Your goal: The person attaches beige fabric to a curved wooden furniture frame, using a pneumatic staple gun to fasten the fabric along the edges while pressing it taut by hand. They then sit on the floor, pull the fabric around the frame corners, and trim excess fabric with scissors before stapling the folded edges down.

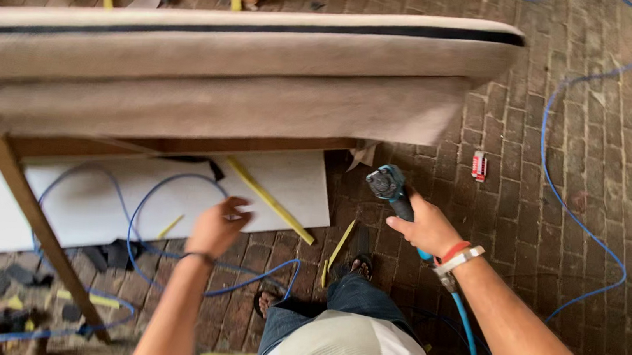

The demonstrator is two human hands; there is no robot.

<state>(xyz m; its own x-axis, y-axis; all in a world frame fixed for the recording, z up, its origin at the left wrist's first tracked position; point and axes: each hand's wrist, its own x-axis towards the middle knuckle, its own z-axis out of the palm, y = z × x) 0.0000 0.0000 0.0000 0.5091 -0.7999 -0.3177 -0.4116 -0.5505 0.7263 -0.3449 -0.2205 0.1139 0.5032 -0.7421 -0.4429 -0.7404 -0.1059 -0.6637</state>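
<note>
My right hand (429, 229) grips a blue pneumatic staple gun (392, 187), its nose pointing up toward the lower edge of a beige upholstered furniture piece (225, 74) with a dark piping stripe. A blue air hose (465, 326) runs from the tool under my forearm. My left hand (218, 226) hangs below the underside of the upholstery, fingers curled and holding nothing I can see. The fabric edge hangs loose near the frame's wooden rail (257, 146).
A wooden leg (37, 226) slants down at the left. A white foam sheet (172, 201) with yellow strips lies on the brick floor (604, 192). Blue hose loops (565, 188) trail across the bricks. A small red box (479, 165) lies nearby. My sandalled feet (360, 267) stand below.
</note>
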